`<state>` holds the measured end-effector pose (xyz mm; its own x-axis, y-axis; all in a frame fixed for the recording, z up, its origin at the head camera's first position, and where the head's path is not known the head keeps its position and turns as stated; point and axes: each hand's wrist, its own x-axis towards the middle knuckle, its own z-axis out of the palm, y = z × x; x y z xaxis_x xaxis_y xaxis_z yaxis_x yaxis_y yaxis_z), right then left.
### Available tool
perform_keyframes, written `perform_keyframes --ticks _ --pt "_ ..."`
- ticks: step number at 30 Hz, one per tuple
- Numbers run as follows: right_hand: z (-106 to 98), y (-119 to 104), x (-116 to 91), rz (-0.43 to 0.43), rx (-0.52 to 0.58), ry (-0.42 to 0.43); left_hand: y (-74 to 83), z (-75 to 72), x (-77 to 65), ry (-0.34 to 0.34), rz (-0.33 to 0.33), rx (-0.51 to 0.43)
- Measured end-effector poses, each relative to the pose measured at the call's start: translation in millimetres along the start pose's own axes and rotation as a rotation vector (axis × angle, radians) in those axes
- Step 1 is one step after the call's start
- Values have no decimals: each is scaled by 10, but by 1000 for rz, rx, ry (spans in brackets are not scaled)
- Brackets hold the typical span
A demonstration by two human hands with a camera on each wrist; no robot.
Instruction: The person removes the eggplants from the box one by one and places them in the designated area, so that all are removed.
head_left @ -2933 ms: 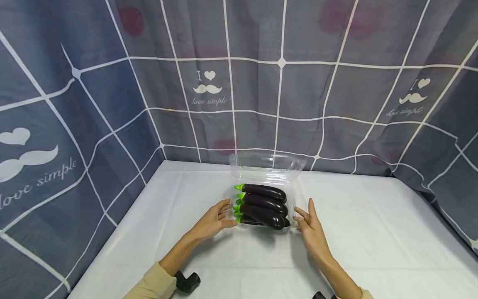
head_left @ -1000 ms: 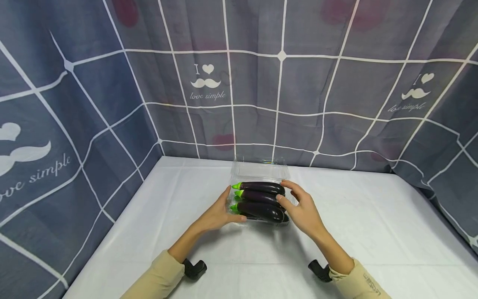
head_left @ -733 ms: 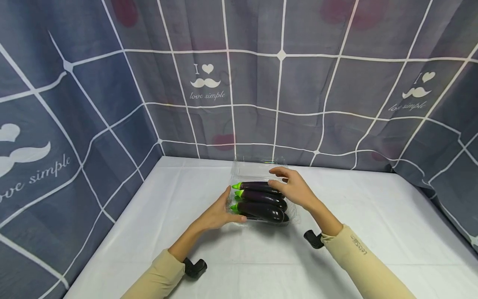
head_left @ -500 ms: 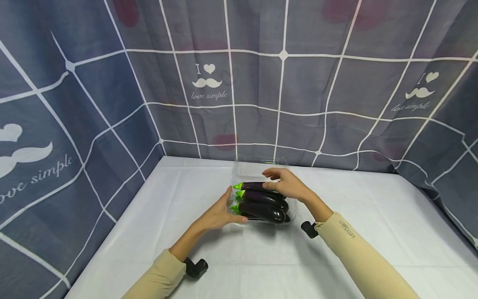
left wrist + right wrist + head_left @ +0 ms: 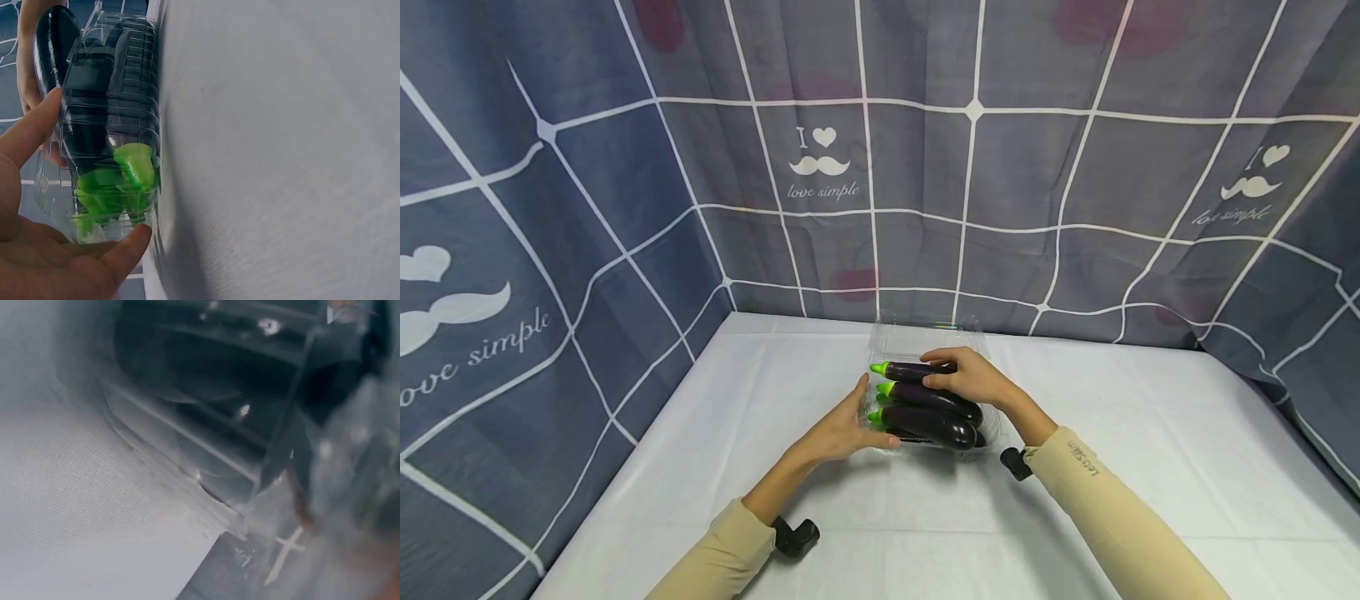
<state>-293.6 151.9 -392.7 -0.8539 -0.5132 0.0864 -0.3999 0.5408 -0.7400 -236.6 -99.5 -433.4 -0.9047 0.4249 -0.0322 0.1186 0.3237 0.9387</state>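
Several dark purple eggplants with green stems lie in a clear plastic container [image 5: 992, 429]. In the head view, my right hand [image 5: 972, 375] grips the farthest eggplant [image 5: 906, 372] from above, thumb on the near side and fingers on the far side, covering its right end. Nearer me lie a middle eggplant [image 5: 936, 398] and a front eggplant [image 5: 931, 425], with others partly hidden beneath. My left hand [image 5: 835, 429] holds the container's left end between thumb and fingers, also seen in the left wrist view. The right wrist view is blurred, showing the container's clear wall [image 5: 187, 437] close up.
The container's hinged lid [image 5: 917, 340] stands raised at the back, close to the checked curtain [image 5: 917, 250]. White cloth covers the table [image 5: 820, 533]. Black wrist devices [image 5: 796, 538] hang below both sleeves.
My right hand has left the container's right side, moved over the eggplants and leftward along the farthest one, and taken hold of it. My left hand has stayed at the container's left end.
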Motion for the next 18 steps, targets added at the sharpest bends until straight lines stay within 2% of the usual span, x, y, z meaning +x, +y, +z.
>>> perform_keyframes --ticks 9,13,18 --pt "55 -4 33 -42 -48 4 -3 -6 1 -5 -13 24" --pt "78 -6 24 -57 -65 24 -4 -6 0 -2 -39 54" --pt "89 -5 10 -45 -49 32 4 -3 -5 1 -60 71"
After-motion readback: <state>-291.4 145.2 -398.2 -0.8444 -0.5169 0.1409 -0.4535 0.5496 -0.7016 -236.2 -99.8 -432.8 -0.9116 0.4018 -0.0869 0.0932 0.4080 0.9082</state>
